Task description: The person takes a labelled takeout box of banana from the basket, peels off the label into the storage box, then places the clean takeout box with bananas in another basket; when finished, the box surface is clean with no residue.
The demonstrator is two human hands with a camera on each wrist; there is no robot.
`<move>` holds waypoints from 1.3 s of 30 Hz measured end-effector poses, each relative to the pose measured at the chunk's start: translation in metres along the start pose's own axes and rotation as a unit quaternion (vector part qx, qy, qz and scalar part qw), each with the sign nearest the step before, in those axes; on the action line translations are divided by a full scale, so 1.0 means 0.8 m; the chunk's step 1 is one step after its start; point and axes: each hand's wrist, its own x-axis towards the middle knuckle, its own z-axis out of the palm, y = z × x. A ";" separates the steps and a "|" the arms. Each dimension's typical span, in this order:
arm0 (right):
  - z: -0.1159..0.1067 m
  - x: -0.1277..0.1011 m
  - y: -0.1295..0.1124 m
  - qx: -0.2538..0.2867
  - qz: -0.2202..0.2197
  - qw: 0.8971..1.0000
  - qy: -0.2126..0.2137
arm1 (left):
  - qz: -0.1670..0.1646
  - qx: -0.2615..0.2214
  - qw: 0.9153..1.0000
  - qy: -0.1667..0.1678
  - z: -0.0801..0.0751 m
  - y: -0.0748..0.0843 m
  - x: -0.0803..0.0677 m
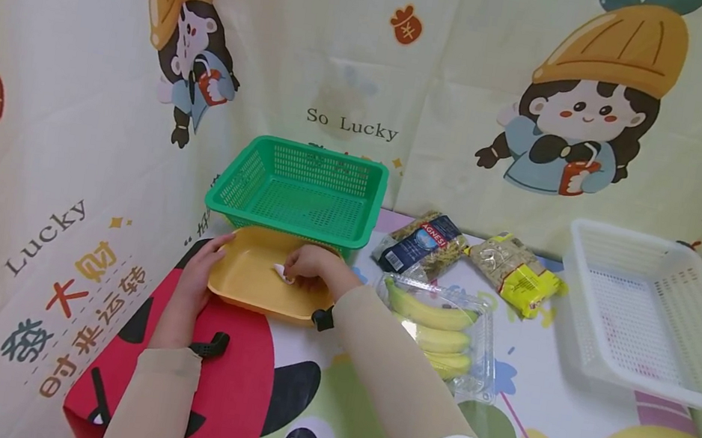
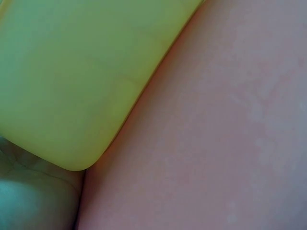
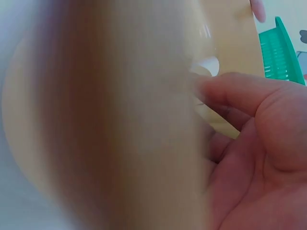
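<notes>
A yellow-orange plastic tub (image 1: 245, 286) sits in front of a green basket. My left hand (image 1: 198, 276) holds the tub's left end, with a fingertip at the rim; in the left wrist view, the palm (image 2: 36, 199) lies against a corner of the tub (image 2: 76, 96). Reaching inside the tub, my right hand (image 1: 314, 268) pinches a small white piece (image 1: 283, 273) against the tub's floor. From the right wrist, this white piece (image 3: 208, 66) shows at the fingertips, and a blurred tub wall covers much of the view. I cannot tell what the white piece is.
The green basket (image 1: 295, 226) stands behind the tub against the cloth wall. To the right lie a clear box of bananas (image 1: 437, 326), an Agnesi pasta bag (image 1: 423, 245) and a yellow-labelled bag (image 1: 515, 272). A white basket (image 1: 588, 315) stands far right.
</notes>
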 end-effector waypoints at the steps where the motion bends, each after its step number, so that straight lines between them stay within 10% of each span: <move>1: 0.000 -0.001 0.000 0.003 -0.001 1.000 -0.004 | 0.001 0.000 1.000 0.000 0.000 0.000 0.000; 17: -0.005 -0.019 0.002 0.017 -0.022 0.995 -0.094 | -0.004 -0.014 1.000 0.003 0.003 0.005 -0.007; 22: -0.018 -0.034 0.001 -0.014 -0.066 0.994 -0.084 | 0.017 0.037 0.997 0.070 -0.001 0.017 -0.016; 30: -0.059 -0.086 0.014 -0.023 -0.132 0.990 -0.053 | 0.123 0.268 0.932 0.212 0.012 0.035 -0.027; 34: -0.080 -0.129 0.035 -0.032 -0.150 0.988 -0.014 | 0.199 0.280 0.920 0.187 0.050 0.050 -0.041; 39: -0.100 -0.184 0.069 -0.060 -0.161 0.985 0.034 | 0.262 0.283 0.921 0.060 0.116 0.060 -0.055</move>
